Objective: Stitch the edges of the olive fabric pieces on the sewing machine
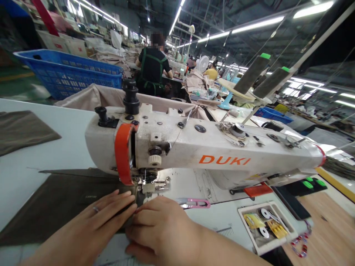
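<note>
A dark olive-brown piece of fabric (58, 199) lies on the machine bed, its right edge under the needle area of a white sewing machine (177, 144) marked DUKI. My left hand (97, 218), with a ring on one finger, rests flat on the fabric, fingers stretched toward the presser foot (149, 187). Just right of it, my right hand (163, 229) has its fingers curled and pressed together at the fabric's near edge. What those fingertips pinch is mostly hidden, but the fabric runs into them.
Pink-handled thread snips (195, 203) and a red-handled tool (257, 190) lie on the bed. A tray (260, 245) holds bobbins and yellow packets. More fabric (24, 131) lies left. Behind stand a blue basket (74, 74) and a person (154, 66) with their back turned.
</note>
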A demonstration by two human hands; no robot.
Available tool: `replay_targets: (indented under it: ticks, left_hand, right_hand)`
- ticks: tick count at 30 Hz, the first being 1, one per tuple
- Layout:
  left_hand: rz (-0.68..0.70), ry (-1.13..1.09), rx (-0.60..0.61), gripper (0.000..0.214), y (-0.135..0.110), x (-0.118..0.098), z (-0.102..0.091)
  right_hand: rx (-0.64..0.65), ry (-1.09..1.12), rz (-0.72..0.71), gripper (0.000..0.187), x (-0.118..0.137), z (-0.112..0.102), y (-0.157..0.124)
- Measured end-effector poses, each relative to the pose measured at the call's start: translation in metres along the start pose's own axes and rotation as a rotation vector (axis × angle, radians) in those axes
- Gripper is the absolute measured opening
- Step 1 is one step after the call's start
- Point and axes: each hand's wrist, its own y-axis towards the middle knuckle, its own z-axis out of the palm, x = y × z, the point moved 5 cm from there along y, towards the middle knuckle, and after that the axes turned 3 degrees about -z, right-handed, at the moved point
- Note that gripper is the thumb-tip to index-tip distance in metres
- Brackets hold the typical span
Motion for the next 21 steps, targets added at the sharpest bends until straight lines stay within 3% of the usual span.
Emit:
replay_targets:
  ticks: [3, 9, 16, 21]
  left_hand:
    - [0.086, 0.046, 0.001, 0.098, 0.007, -0.004, 0.000]
    - [0.233, 0.108, -0.066, 0.106, 0.029, 0.000, -0.012]
    - [0.257, 0.189, -0.172, 0.088, 0.060, -0.004, -0.033]
    - [0.283, 0.207, -0.190, 0.063, 0.063, -0.006, -0.039]
  right_hand:
    - [-0.040, 0.004, 0.012, 0.029, 0.001, -0.002, 0.000]
    - [-0.032, -0.015, 0.084, 0.025, -0.001, 0.002, 0.003]
    - [0.047, -0.060, 0.187, 0.024, -0.004, -0.004, 0.009]
    - [-0.026, -0.041, 0.147, 0.020, -0.013, -0.004, 0.006]
